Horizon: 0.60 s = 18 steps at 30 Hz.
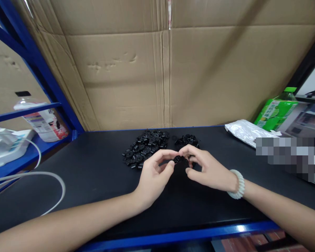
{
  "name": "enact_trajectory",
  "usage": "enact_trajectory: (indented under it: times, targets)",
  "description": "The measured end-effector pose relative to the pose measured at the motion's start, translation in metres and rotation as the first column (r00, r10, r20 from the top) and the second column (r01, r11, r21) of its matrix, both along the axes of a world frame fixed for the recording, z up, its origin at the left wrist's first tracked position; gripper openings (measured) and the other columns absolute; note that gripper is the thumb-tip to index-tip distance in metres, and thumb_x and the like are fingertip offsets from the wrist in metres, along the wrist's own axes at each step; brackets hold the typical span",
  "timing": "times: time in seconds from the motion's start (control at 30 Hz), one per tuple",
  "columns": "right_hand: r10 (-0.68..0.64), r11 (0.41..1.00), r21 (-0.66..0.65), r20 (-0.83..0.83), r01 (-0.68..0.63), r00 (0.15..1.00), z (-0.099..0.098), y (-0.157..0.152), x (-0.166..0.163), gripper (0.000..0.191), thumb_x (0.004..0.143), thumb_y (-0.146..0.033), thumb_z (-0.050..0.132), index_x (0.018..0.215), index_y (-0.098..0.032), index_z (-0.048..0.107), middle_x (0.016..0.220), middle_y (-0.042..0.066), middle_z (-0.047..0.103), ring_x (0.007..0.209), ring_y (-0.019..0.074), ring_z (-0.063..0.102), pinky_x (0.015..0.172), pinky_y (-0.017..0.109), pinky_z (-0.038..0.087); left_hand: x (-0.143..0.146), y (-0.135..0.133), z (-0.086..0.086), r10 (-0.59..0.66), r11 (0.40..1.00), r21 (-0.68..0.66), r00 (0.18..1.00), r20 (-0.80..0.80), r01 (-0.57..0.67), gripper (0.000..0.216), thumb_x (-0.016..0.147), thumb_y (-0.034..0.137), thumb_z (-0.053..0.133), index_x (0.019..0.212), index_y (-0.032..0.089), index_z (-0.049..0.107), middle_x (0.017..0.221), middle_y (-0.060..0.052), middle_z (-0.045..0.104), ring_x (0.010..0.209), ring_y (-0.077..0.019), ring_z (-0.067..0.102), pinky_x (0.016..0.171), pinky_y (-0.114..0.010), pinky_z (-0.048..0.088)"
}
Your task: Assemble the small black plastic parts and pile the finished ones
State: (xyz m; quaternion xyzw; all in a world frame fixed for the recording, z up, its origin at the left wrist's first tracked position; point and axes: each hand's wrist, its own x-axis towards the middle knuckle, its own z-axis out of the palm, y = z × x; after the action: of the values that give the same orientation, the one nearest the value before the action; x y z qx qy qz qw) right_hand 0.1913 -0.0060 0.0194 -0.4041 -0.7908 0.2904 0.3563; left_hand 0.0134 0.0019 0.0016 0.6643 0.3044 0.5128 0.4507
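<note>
Both of my hands meet over the middle of a black mat [94, 175]. My left hand [154, 175] and my right hand [204, 168] pinch one small black round plastic part [177, 159] between their fingertips. Just behind the hands lie two heaps of similar black parts: a larger heap [145, 147] to the left and a smaller heap [186, 140] to the right. A pale bead bracelet [238, 184] circles my right wrist.
A cardboard wall [168, 70] backs the bench. A blue shelf frame [36, 70] with a white bottle [46, 122] stands at the left, a white cable [52, 182] below it. At the right lie a silver bag [245, 131] and a green bottle [275, 110].
</note>
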Motion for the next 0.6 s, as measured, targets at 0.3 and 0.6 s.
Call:
enact_trajectory:
  times: [0.3,0.6]
  targets:
    - [-0.377,0.855,0.427,0.125,0.293,0.918,0.013,0.036,0.042,0.03,0.07,-0.018,0.056,0.1,-0.02,0.057,0.093,0.005,0.061,0.082,0.0212,0.056,0.078,0.036,0.044,-0.001,0.003,-0.007,-0.027,0.998,-0.068,0.982,-0.189,0.014,0.03,0.076,0.006,0.053,0.104,0.016,0.057,0.102,-0.009,0.061,0.097,-0.0181,0.061,0.084,-0.034,0.053]
    - [-0.296,0.92,0.333,0.246,0.206,0.923,-0.002,0.052,0.05,0.046,0.069,-0.015,0.056,0.115,-0.02,0.056,0.115,0.009,0.061,0.106,0.0246,0.054,0.092,0.041,0.043,0.001,0.004,-0.008,-0.027,0.997,-0.075,0.977,-0.214,0.011,0.031,0.073,0.004,0.053,0.101,0.016,0.057,0.1,-0.008,0.061,0.097,-0.0189,0.06,0.086,-0.038,0.053]
